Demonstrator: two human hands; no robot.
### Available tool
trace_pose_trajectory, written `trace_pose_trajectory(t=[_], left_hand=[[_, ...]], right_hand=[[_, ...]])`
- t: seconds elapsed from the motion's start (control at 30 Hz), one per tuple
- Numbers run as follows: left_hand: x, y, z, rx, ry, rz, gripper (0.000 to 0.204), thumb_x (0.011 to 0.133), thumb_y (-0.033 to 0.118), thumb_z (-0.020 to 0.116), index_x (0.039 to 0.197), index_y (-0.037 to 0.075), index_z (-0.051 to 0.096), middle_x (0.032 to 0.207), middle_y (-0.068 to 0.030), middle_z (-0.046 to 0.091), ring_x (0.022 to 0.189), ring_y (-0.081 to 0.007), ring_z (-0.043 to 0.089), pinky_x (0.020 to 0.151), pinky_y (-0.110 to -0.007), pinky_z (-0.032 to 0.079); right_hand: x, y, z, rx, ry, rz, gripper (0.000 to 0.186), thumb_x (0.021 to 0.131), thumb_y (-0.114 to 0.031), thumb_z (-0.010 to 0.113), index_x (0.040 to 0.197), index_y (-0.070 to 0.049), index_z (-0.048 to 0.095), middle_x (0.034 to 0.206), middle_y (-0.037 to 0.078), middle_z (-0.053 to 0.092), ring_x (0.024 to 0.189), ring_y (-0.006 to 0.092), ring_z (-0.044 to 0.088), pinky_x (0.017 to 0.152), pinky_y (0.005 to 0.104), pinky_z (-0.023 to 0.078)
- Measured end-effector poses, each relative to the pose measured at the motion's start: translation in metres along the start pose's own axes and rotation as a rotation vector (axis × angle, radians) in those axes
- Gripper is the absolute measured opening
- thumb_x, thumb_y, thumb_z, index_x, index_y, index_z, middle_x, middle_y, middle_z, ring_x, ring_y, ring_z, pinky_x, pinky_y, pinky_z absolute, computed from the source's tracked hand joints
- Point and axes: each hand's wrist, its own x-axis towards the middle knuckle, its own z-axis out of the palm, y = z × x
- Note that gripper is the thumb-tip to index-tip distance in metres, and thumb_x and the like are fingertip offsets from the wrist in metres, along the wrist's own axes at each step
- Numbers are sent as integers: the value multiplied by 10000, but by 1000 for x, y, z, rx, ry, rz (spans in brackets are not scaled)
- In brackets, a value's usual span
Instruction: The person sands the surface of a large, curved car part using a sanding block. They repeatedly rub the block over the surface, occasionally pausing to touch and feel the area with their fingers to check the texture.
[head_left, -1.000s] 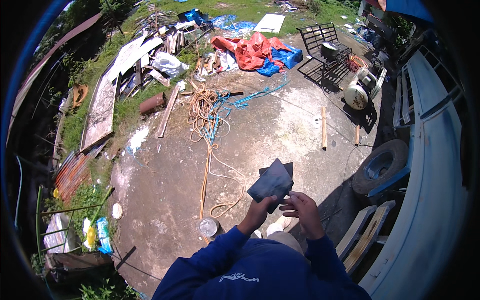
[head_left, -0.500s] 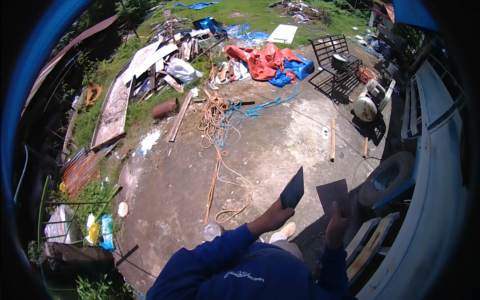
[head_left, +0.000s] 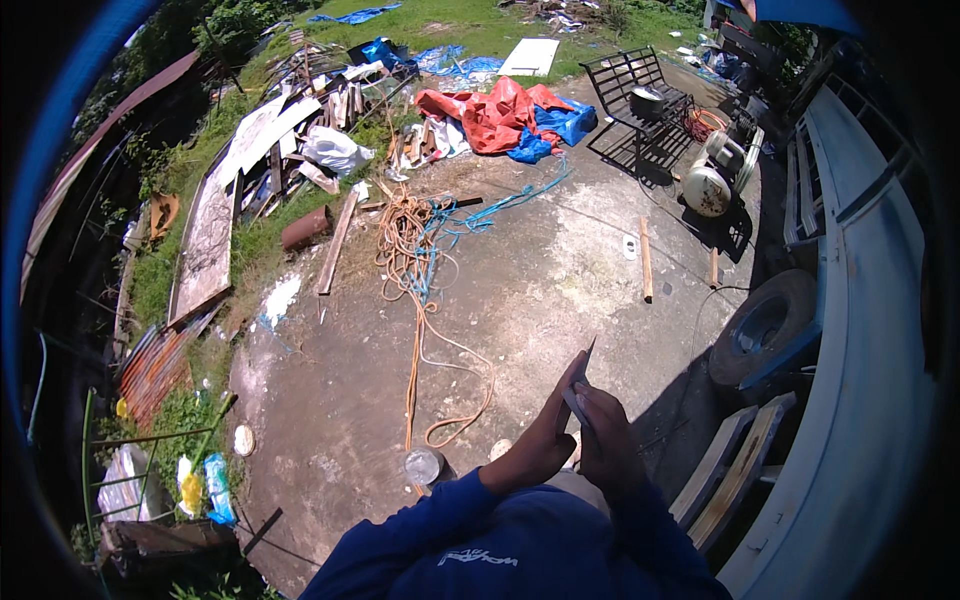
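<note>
In front of my body, two thin, dark, flat sheets [head_left: 577,396] are nearly edge-on to me, pressed together or closely overlapped. I cannot make out their material. My left hand [head_left: 538,442] is closed on them from the left, with its fingers reaching up along the face. From the other side, my right hand [head_left: 608,436] grips them near the lower end, its fingers bent against the edge. The two hands are close together, and their palm sides are partly hidden.
A clear round container [head_left: 424,464] stands on the concrete left of my forearms. Beyond it lies a tangled orange rope [head_left: 410,240]. Wooden sticks [head_left: 645,262], a wheel [head_left: 762,328] and pale planks [head_left: 738,470] are to the right. Red tarpaulin [head_left: 490,118] and a metal bench [head_left: 640,95] stand farther off.
My hands have come together from apart. The two sheets, held separately with their faces showing, are now brought together and turned edge-on. The view has shifted slightly to the right.
</note>
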Motion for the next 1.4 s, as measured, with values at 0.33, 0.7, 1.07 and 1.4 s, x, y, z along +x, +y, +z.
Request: trace_pose_trajectory(t=[0.33,0.7,1.07,1.4], left_hand=[[-8,-14,-25,-101,-36,-193,1022,814,-98,610,1617,68,1,1672,-173,108,1536,-221,122,1229,-347,164],[-21,-9,-17,-111,-20,-196,927,830,-54,625,1600,32,118,1627,-156,240,1510,-227,228,1231,-349,191],[-10,-6,-23,-59,-5,-198,930,783,-138,538,1600,50,136,1525,-161,359,1431,-245,349,1182,-356,282],[-10,-27,-38,-6,45,-81,908,775,-145,507,1591,35,154,1532,-175,381,1450,-251,346,1195,-359,271]], right_hand=[[5,-21,-5,21,-149,-90,378,880,56,596,1256,19,590,1266,208,612,1152,393,628,968,443,547],[21,-31,-6,7,-137,-171,363,872,26,595,1234,39,603,1249,215,617,1145,403,629,985,450,548],[20,0,5,-60,26,99,381,884,35,602,1264,61,578,1230,230,618,1122,395,641,968,458,542],[8,-28,32,97,-51,10,339,892,59,553,1224,29,614,1200,214,655,1145,378,636,990,437,508]])
